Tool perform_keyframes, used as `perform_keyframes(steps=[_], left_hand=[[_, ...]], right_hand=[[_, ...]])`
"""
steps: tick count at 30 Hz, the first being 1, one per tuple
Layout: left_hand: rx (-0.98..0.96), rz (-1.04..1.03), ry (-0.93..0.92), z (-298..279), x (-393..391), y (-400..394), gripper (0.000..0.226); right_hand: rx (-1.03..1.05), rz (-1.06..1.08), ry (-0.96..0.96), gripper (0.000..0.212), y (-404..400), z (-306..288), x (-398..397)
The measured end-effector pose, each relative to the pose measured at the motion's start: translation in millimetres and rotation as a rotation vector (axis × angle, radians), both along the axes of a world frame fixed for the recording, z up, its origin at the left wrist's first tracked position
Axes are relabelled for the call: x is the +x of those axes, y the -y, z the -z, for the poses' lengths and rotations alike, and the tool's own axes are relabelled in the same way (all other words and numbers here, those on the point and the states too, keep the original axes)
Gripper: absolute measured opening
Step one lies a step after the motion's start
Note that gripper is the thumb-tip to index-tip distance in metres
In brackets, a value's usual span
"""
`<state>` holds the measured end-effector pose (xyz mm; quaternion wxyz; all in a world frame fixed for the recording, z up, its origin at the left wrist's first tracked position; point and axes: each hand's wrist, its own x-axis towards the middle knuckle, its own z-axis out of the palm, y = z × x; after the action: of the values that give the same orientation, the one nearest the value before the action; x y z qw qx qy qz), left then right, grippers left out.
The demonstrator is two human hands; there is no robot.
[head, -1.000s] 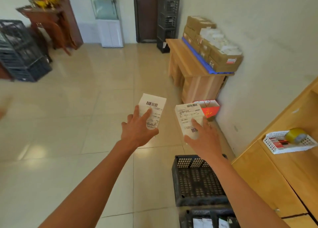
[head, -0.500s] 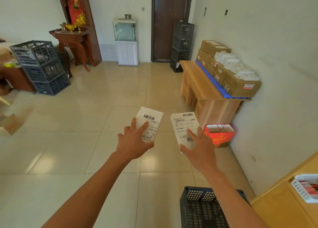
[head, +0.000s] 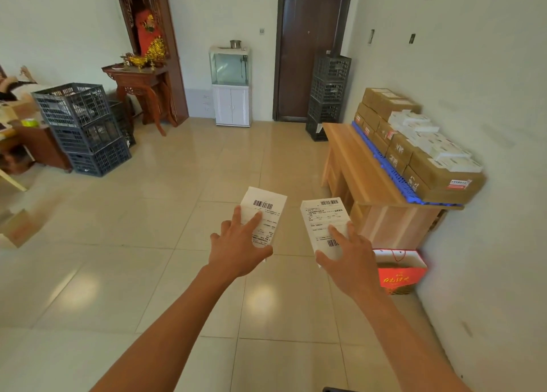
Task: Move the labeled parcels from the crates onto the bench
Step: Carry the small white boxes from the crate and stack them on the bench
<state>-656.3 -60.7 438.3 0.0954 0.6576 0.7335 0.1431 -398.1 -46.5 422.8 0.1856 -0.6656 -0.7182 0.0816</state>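
Note:
My left hand (head: 236,248) grips a small white parcel (head: 266,206) with a barcode label, held out at mid height over the tiled floor. My right hand (head: 350,260) grips a second white labeled parcel (head: 321,218) beside it, a short gap between the two. The wooden bench (head: 359,166) stands ahead on the right against the wall. Brown cartons (head: 444,172) with small white parcels (head: 426,138) stacked on top fill its back half on a blue mat. Both parcels are in the air, short of the bench.
A red paper bag (head: 399,273) sits on the floor by the bench's near end. Dark crates (head: 330,95) are stacked beside the door, and more crates (head: 84,128) stand at the left. An altar cabinet (head: 148,65) and a fish tank (head: 231,83) line the far wall.
The view has lifted and moved forward toward the bench; the black crate at the bottom has dropped out of sight. Both hands still hold their parcels in the same way.

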Motion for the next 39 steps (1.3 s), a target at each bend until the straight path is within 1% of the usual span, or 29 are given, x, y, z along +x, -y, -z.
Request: perform_keyframes(steps=[9,15,20,26,31,39], left_hand=[[0.010,-0.006,0.033,3,-67,-134,0.090],[0.008,0.096,0.039,-7,-82,-227,0.090],[0.004,0.192,0.048,0,-57,-302,0.091],[-0.013,0.293,0.040,15,1,-400,0.091],[-0.016,0.349,0.024,6,54,-483,0.090],[-0.015,0.387,0.024,-2,109,-601,0.089]], right_hand=[[0.008,0.032,0.022,0.072,-130,-1,-54],[0.001,0.131,-0.026,0.072,-200,-1,-71],[-0.025,0.212,-0.034,0.072,-247,6,-54],[-0.055,0.326,-0.059,0.069,-324,22,1],[-0.046,0.380,-0.120,0.071,-397,22,49],[-0.019,0.406,-0.069,0.071,-508,9,103]])
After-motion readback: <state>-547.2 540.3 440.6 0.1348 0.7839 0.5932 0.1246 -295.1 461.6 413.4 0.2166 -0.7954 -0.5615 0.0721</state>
